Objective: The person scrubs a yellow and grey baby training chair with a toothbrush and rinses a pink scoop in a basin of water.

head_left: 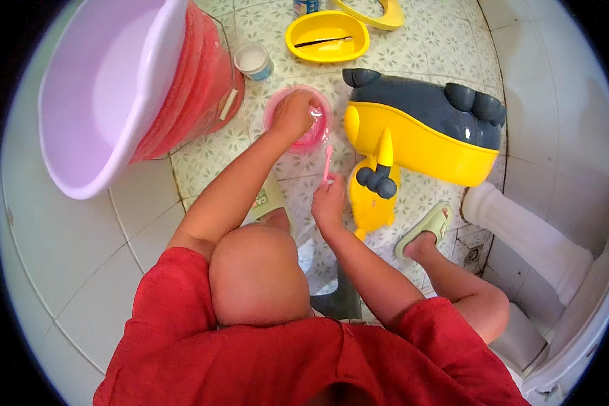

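Observation:
A pink bowl (271, 114) with clear liquid stands on the floor ahead of me. My left hand (295, 116) reaches over it, fingers curled and dipping inside. What those fingers hold, if anything, is hidden. Just right of the bowl, my right hand (329, 200) is closed round the lower end of a slim pink toothbrush (328, 162), its head pointing up toward the bowl's rim. Beside that hand lies a flat yellow plastic piece (371, 210). A yellow and dark grey plastic body (423, 135) with rounded grey knobs, resembling a child's potty, rests tipped over behind it.
On the left, a large lilac basin (108, 88) leans against a red bucket (189, 88) with a wire handle. A small white jar (253, 61), a yellow oval tub (298, 34) holding a thin dark stick, and a curved yellow seat ring (391, 17) lie farther off. A white pedestal (528, 237) stands right.

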Demonstrator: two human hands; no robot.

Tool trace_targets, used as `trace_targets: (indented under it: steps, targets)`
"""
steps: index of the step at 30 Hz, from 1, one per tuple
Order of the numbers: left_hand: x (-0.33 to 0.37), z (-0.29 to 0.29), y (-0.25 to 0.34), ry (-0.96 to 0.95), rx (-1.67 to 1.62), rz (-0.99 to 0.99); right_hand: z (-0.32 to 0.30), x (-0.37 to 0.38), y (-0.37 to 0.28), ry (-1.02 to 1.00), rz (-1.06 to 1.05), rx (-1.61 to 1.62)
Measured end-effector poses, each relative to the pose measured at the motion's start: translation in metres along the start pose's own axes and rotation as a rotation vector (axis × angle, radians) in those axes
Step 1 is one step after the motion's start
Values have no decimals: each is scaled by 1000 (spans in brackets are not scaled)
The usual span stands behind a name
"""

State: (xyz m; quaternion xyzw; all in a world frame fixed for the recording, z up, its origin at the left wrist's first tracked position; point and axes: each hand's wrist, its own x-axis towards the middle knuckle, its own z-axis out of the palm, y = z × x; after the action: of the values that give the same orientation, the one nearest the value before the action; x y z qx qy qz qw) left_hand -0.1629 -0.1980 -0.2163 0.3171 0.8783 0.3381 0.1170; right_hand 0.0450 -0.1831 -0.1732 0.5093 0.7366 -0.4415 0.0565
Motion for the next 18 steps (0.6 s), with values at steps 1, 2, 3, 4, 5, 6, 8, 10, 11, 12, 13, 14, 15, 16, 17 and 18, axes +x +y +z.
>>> trace_targets:
  steps: [1, 2, 3, 4, 5, 6, 8, 10, 11, 12, 13, 14, 15, 16, 17, 18]
  targets:
    - [0, 0, -5, 8, 5, 4, -2, 10, -11, 16, -56, 36]
    - [-3, -1, -9, -62, 1, -86, -2, 20, -24, 30, -112, 73]
    - [-8, -1, -6, -141, -10, -179, -1, 27, -28, 30, -111, 71]
    - [-11, 0, -3, -142, -13, -180, -1, 35, -32, -7, -143, 72]
    - [-11, 3, 3, -135, 2, -196, 0, 42, -36, -43, -174, 73]
    - [-12, 3, 10, -131, 18, -214, 1, 47, -40, -44, -170, 71]
    - [-12, 7, 27, -35, -112, -94, 1, 54, -44, 21, -115, 124]
    - [-12, 1, 29, 74, -225, 8, 2, 36, -46, 131, -220, 163]
    - [-9, -1, 28, 89, -203, -1, 2, 27, -46, 253, -324, 204]
    - [-6, 0, 29, 102, -188, 0, -1, 25, -38, 256, -322, 200]
    - [-4, -1, 30, 99, -192, 0, -5, 24, -30, 272, -251, 274]
    - [-4, -3, 29, 106, -216, -49, -8, 24, -24, 287, -180, 349]
    - [-5, -4, 25, 115, -241, -97, -11, 21, -25, 290, -181, 345]
    - [-6, -4, 22, 116, -244, -98, -14, 19, -26, 226, -87, 364]
    - [-9, -6, 18, 103, -234, -102, -14, 16, -28, 161, 7, 383]
    - [-6, -3, 23, 84, -232, -91, -11, 19, -17, 177, 6, 382]
